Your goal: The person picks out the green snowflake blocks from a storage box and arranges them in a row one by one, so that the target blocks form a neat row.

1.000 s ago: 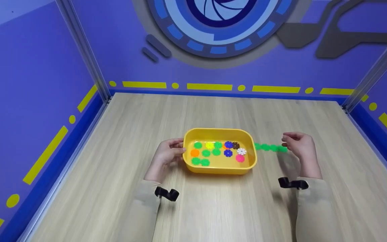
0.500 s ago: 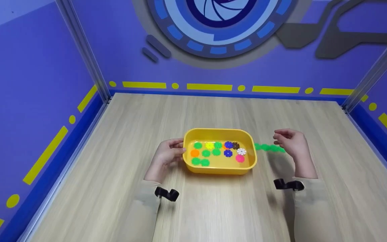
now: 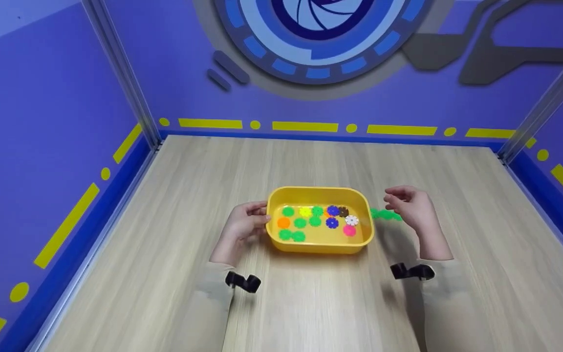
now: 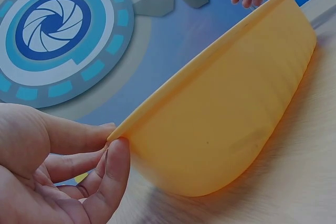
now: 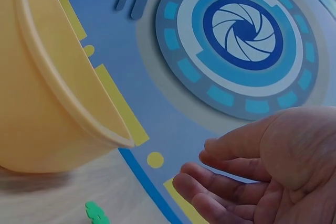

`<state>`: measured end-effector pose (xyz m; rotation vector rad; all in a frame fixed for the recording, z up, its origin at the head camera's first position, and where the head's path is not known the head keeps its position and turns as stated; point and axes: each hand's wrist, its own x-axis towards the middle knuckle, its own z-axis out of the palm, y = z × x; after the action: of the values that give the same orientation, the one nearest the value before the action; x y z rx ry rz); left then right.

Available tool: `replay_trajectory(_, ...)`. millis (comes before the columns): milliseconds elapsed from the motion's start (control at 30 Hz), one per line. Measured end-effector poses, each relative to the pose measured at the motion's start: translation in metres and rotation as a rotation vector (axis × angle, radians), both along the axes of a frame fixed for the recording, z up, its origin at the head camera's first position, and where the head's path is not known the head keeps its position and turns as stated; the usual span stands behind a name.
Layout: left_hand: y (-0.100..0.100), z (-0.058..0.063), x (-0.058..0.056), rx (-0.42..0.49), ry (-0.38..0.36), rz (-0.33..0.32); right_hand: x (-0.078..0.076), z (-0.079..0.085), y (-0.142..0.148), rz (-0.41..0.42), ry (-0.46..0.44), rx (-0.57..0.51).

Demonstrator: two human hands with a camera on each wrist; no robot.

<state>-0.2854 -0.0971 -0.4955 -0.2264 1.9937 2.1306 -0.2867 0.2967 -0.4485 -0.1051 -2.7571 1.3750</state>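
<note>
My left hand [image 3: 243, 223] pinches the left rim of a yellow plastic box [image 3: 320, 248], thumb and fingertips at its edge in the left wrist view. Inside the box lie several notched snowflake discs, among them a green disc [image 3: 300, 223], a white disc [image 3: 352, 220], a pink disc [image 3: 349, 230] and a blue disc [image 3: 332, 223]. A row of linked green discs [image 3: 385, 214] lies on the table at the box's right side. Above its right end hovers my right hand [image 3: 414, 208], fingers loosely bent and holding nothing; it stands apart from the box in the right wrist view.
The box stands on a wood-grain table [image 3: 311, 303]. A blue-purple printed wall [image 3: 330, 107] rises behind the table's far edge, with side walls at left and right. Black bands with curved mounts sit on both sleeves.
My right hand has moved left toward the box, passing above the row of green discs and covering more of its right end. The left hand and the box have stayed in place.
</note>
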Motion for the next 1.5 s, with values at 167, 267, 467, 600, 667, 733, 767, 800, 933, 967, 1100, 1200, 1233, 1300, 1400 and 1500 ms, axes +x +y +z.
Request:
replay_trajectory(167,-0.001,0.000,0.000,-0.024,-0.003,-0.011,0.000,0.000,-0.009,0.020,-0.006,0.001)
replay_trajectory(267,-0.001,0.000,-0.001,-0.034,-0.003,-0.016,0.000,0.000,-0.015,0.031,-0.008,0.015)
replay_trajectory(467,-0.001,0.002,-0.001,-0.047,0.003,-0.015,0.001,0.003,-0.029,0.048,-0.040,0.010)
replay_trajectory(600,-0.002,0.000,-0.002,-0.038,0.005,-0.016,0.000,0.004,-0.040,0.072,-0.067,0.010)
replay_trajectory(667,-0.002,-0.001,-0.002,-0.033,0.001,-0.016,0.000,0.003,-0.045,0.095,-0.065,0.010)
replay_trajectory(733,-0.001,-0.001,-0.001,-0.030,-0.006,-0.014,-0.001,0.001,-0.050,0.114,-0.064,0.011)
replay_trajectory(767,-0.001,0.000,-0.001,-0.027,-0.012,-0.012,-0.002,0.000,-0.052,0.125,-0.061,0.008)
replay_trajectory(800,-0.001,0.000,-0.001,-0.024,-0.017,-0.010,-0.002,-0.002,-0.055,0.139,-0.054,0.003)
replay_trajectory(933,-0.001,-0.001,0.000,-0.017,-0.016,-0.005,-0.003,-0.007,-0.066,0.170,-0.059,0.010)
replay_trajectory(967,-0.001,-0.001,-0.001,-0.016,-0.016,-0.004,-0.003,-0.009,-0.068,0.181,-0.061,0.011)
replay_trajectory(1100,-0.001,-0.001,-0.001,-0.020,-0.010,-0.009,-0.003,-0.015,-0.078,0.206,-0.066,0.033)
replay_trajectory(1200,-0.001,-0.001,-0.001,-0.029,-0.007,-0.009,-0.004,-0.018,-0.087,0.228,-0.054,0.046)
replay_trajectory(1233,-0.001,-0.001,-0.001,-0.033,-0.006,-0.008,-0.004,-0.018,-0.090,0.238,-0.047,0.051)
replay_trajectory(1300,-0.002,-0.001,-0.001,-0.035,-0.008,-0.010,-0.004,-0.021,-0.097,0.262,-0.032,0.056)
replay_trajectory(1400,-0.002,-0.001,-0.002,-0.031,-0.001,-0.014,-0.004,-0.024,-0.107,0.314,0.004,0.062)
replay_trajectory(1500,-0.001,-0.001,-0.002,-0.022,0.009,-0.017,-0.005,-0.027,-0.117,0.372,0.041,0.075)
